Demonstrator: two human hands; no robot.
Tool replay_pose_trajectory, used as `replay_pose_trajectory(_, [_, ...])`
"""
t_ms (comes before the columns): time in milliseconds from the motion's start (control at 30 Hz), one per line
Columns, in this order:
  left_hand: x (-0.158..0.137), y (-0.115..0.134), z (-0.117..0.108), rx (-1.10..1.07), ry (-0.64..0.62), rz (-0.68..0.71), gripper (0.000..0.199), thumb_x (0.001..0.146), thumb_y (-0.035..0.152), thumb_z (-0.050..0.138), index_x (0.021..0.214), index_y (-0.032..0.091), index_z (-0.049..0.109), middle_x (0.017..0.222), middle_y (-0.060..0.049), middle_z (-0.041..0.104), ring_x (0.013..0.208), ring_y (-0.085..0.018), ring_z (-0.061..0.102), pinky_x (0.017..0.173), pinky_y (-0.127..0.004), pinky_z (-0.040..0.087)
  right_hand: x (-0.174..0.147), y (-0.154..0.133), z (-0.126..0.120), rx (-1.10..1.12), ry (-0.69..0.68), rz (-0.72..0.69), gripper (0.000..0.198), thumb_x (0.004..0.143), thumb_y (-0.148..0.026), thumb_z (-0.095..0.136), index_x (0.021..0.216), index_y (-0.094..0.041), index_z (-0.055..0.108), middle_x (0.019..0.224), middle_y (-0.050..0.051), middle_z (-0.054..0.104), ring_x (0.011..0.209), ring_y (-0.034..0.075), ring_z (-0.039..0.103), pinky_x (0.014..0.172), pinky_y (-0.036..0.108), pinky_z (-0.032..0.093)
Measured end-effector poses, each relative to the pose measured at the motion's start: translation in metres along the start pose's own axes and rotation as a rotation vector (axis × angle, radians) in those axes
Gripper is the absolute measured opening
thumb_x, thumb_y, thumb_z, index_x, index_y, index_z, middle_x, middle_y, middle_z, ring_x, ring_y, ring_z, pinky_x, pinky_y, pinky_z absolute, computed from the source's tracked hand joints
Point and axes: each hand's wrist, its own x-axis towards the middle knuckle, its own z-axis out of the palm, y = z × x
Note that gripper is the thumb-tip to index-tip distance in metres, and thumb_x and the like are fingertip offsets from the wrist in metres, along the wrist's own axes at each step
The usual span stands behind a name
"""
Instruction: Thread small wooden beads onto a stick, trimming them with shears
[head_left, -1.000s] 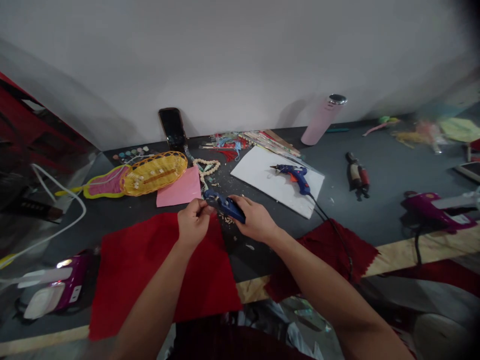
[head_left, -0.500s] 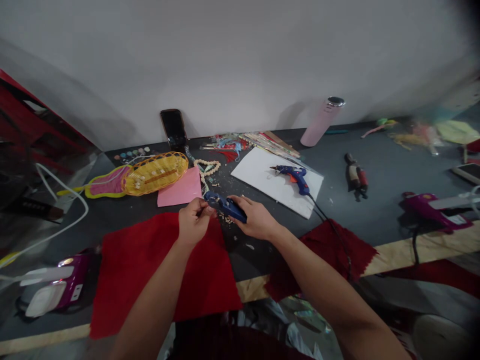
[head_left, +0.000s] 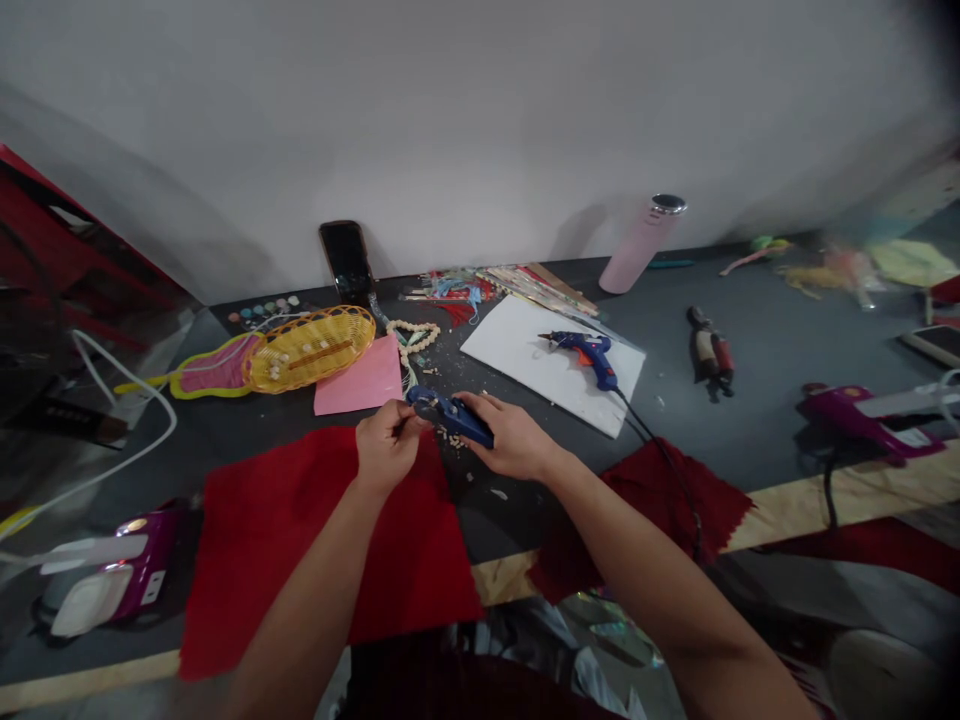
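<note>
My right hand (head_left: 514, 436) is closed around the handles of a blue plier-like cutter (head_left: 472, 422), whose dark head points left. At that head, my left hand (head_left: 386, 443) has its thumb and fingers pinched together. What the pinch holds, if anything, is too small and hidden to make out. Small pale bits (head_left: 454, 438) lie scattered on the dark tabletop under the tool. A red felt sheet (head_left: 300, 520) spreads beneath my left hand and forearm. Just beyond that hand is a sheet of pink paper (head_left: 360, 380).
A blue glue gun (head_left: 592, 355) rests on a white board (head_left: 510, 345). Left of centre sits a yellow woven basket (head_left: 315, 345), with a bead string (head_left: 420, 335) nearby. A phone (head_left: 346, 262) leans on the wall. A pink bottle (head_left: 637, 250) stands at the back.
Hardly anything differs. Both hands stay at the blue cutter in nearly the same place, and the view has shifted very slightly.
</note>
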Motion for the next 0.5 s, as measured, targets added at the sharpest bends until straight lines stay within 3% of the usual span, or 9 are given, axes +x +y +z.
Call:
replay_pose_trajectory(167, [-0.0012,-0.0019,0.0033,0.017,0.013,-0.081,0.008,0.076,0.024,0.054,0.073,0.017,0.056,0.057,0.002,0.060,0.050,-0.010,0.052,0.052,-0.019,0.038,0.0009,-0.0043,0.0081,-0.060,0.046,0.112,0.051,0.078,-0.021,0.050,0.128,-0.016,0.039,0.119,0.010,0.054,0.105,0.021,0.054,0.091,0.032,0.042])
replay_pose_trajectory(500, [-0.0024,-0.0022,0.0058,-0.030,0.003,-0.117,0.011,0.078,0.027,0.053,0.076,0.017,0.058,0.061,0.000,0.063,0.054,-0.011,0.055,0.055,-0.020,0.040,-0.0021,-0.0079,0.0113,-0.113,0.019,0.162,0.046,0.080,-0.024,0.047,0.125,-0.016,0.041,0.115,0.010,0.059,0.100,0.022,0.058,0.086,0.031,0.044])
